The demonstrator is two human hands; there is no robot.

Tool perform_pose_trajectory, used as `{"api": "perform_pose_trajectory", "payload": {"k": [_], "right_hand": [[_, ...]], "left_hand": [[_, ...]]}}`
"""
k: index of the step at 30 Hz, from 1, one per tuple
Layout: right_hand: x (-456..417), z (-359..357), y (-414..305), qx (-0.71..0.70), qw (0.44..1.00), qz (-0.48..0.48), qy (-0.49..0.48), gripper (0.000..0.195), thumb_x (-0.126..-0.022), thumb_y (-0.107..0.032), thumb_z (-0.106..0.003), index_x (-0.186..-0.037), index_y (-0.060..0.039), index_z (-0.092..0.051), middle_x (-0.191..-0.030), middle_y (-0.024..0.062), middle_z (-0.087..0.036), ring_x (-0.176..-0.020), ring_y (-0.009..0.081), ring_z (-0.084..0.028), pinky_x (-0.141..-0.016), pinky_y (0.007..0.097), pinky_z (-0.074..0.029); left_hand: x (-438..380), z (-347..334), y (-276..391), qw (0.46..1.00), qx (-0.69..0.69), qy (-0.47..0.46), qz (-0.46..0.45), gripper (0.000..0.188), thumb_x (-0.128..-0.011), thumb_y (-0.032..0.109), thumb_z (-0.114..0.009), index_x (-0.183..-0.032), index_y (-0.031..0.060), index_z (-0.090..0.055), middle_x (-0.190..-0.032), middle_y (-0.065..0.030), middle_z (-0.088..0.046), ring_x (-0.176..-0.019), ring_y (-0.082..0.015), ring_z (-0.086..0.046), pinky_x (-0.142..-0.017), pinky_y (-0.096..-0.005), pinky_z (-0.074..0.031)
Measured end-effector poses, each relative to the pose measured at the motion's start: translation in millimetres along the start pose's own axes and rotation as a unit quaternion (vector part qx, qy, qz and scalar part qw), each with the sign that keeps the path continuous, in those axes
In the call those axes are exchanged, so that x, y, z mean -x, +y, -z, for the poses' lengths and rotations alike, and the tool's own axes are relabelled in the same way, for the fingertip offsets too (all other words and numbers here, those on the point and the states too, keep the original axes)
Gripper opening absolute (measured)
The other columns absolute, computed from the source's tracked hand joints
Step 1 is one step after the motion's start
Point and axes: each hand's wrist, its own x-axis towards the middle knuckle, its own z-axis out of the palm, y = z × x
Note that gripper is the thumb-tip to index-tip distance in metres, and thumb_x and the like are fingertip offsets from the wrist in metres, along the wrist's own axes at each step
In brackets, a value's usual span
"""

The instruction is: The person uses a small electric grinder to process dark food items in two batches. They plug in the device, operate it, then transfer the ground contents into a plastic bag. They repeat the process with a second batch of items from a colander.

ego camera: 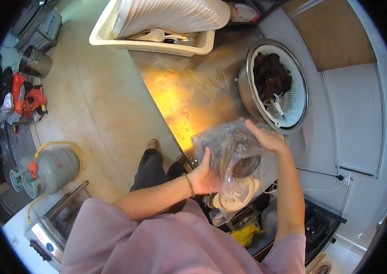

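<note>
A clear plastic bag (229, 150) with dark contents that I cannot make out lies between my two hands, over the near end of a wet stainless steel table (193, 85). My left hand (205, 176) holds the bag's near left side, thumb up. Against its far right side rests my right hand (265, 137), its thumb raised and its other fingers hidden behind the plastic. Beyond, a white plastic colander (294, 102) sits inside a steel basin (246, 85), with a dark brown mass (272, 75) and a white-handled tool (277, 108) in it.
A cream plastic basket (166, 49) with stacked white ribbed dishes (176, 17) and spoons (155, 35) stands at the table's far end. Close by my right arm are a cream perforated lid or tray (236, 203) and a white cable (263, 181). Gas cylinders (56, 171) stand on the left.
</note>
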Motion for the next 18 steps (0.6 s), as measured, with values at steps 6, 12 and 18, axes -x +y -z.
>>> {"api": "perform_pose_trajectory", "payload": {"k": [6, 12, 18], "right_hand": [[54.5, -25.3, 23.7, -0.003, 0.901, 0.198, 0.387, 0.035, -0.093, -0.023, -0.063, -0.119, 0.0002, -0.063, -0.106, 0.0145, -0.068, -0.098, 0.0196, -0.063, -0.089, 0.0325, -0.048], [109.9, -99.7, 18.2, -0.106, 0.931, 0.192, 0.290, 0.022, -0.092, -0.006, -0.057, -0.112, -0.0012, -0.063, -0.090, 0.0125, -0.065, -0.075, 0.0229, -0.065, -0.071, 0.0307, -0.051], [54.1, -69.4, 43.5, 0.080, 0.851, 0.285, 0.433, 0.052, -0.089, -0.003, -0.056, -0.140, -0.0095, -0.044, -0.132, 0.0213, -0.053, -0.118, 0.0362, -0.054, -0.097, 0.0403, -0.046]], "left_hand": [[18.9, -6.5, 23.7, 0.992, -0.089, 0.040, -0.081, 0.112, -0.075, 0.088, -0.035, -0.154, 0.0096, -0.020, -0.151, -0.0247, -0.032, -0.135, -0.0391, -0.039, -0.112, -0.0511, -0.031], [102.1, -36.8, 16.4, 0.835, -0.325, 0.380, -0.230, 0.069, -0.095, 0.056, -0.048, -0.140, 0.0044, -0.040, -0.134, -0.0194, -0.052, -0.121, -0.0295, -0.053, -0.101, -0.0413, -0.044], [57.0, -149.5, -16.1, 0.241, -0.892, 0.006, -0.383, 0.022, -0.095, 0.027, -0.057, -0.101, 0.0055, -0.059, -0.092, -0.0138, -0.066, -0.084, -0.0246, -0.065, -0.078, -0.0368, -0.051]]}}
